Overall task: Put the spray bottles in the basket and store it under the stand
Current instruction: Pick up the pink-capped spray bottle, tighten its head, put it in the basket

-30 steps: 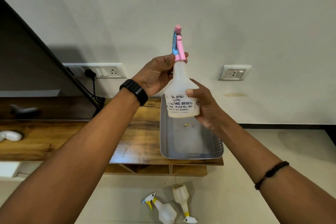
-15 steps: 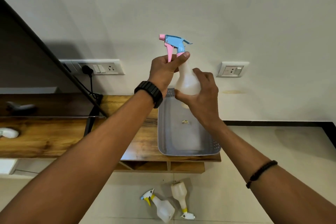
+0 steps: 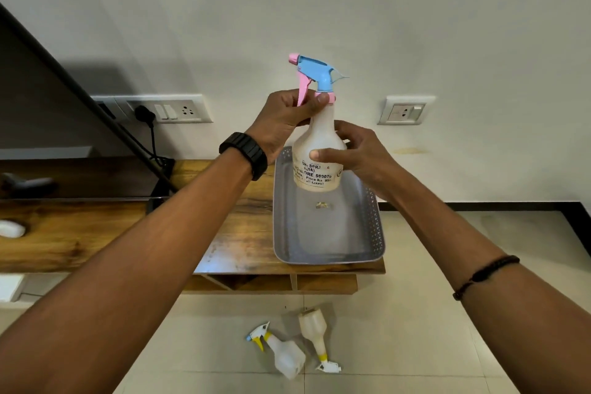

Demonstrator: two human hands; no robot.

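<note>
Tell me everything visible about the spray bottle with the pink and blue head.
The spray bottle has a translucent whitish plastic body with a printed black-text label, a pink collar, pink trigger and nozzle tip, and a blue head. It is held upright above the grey basket. The left hand grips its neck; the right hand holds its body.

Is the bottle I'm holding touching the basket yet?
Cannot tell. In the head view the bottle overlaps the basket far rim, but height above it is unclear.

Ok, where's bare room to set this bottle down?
The grey basket floor is bare except a small scrap near its middle. Wood stand left of the basket is also free. The floor below holds two yellow-trigger bottles.
</note>
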